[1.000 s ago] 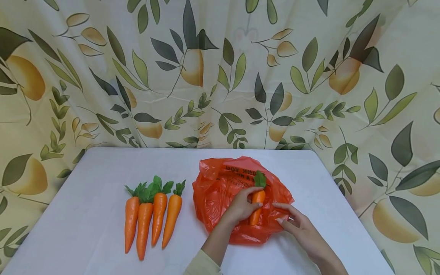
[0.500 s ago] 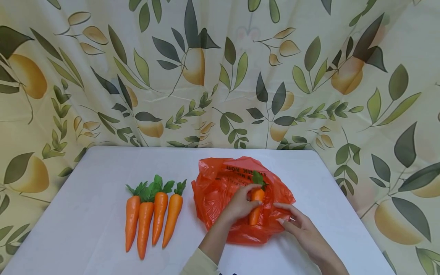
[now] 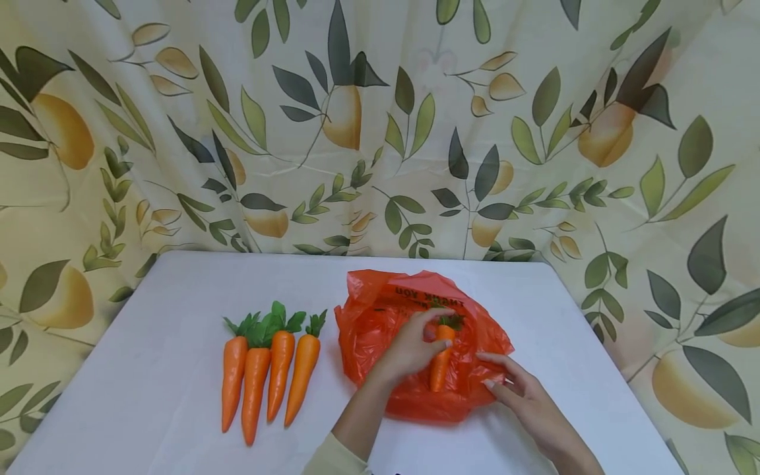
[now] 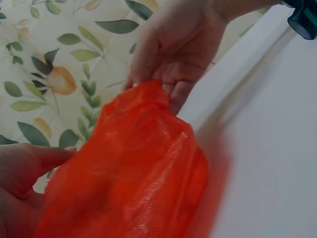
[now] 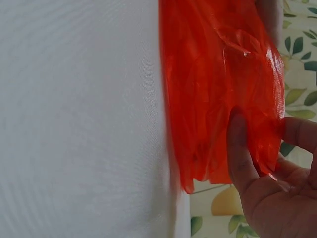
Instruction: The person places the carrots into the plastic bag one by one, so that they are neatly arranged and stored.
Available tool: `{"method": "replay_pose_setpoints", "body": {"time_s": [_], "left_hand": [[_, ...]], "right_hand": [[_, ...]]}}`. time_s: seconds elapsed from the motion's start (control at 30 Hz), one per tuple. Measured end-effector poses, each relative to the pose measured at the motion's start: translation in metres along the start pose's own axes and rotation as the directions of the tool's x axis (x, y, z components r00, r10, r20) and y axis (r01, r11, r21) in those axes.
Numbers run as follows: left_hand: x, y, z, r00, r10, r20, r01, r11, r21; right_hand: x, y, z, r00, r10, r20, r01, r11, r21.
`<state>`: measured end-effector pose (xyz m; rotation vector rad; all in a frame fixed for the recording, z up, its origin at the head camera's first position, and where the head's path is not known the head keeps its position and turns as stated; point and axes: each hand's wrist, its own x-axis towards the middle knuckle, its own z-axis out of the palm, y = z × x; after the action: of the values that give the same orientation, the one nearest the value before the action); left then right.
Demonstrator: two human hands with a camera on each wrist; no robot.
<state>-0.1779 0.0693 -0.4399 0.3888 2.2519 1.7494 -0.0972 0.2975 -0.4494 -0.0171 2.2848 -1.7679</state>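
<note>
Across the white table (image 3: 178, 297), I see a crinkled, glossy red plastic bag (image 3: 374, 343) slumped wide — and, left of it, four smooth, tapering carrots (image 3: 278, 376) with leafy tops. My right hand (image 3: 525, 392) pinches the bag's edge; my left hand (image 3: 410, 346), thumb and forefinger spread, arches over one carrot (image 3: 441, 367) inside the bag.

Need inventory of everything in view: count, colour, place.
Table: 1, white, foreground
Backdrop: 1, cream, leaf-and-fruit print, behind table
Bag: 1, red, dark lettering, on table
Loose carrots: 4, orange, green-topped, left of bag
Other carrot: 1, orange, green-topped, within bag's outline
Unidentified object: 1, dark, top-right corner of left wrist view
Left sleeve: 1, pale, bottom of head view
Left hand: 1, at other carrot
Right hand: 1, pinching bag's right edge
</note>
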Motion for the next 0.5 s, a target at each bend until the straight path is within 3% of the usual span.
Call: {"method": "replay_pose_setpoints", "body": {"time_s": [0.5], "left_hand": [[-0.028, 0.024, -0.051, 0.999, 0.033, 0.014, -0.032, 0.997, -0.071]], "right_hand": [[0.003, -0.001, 0.001, 0.998, 0.065, -0.023, -0.065, 0.998, -0.013]]}}
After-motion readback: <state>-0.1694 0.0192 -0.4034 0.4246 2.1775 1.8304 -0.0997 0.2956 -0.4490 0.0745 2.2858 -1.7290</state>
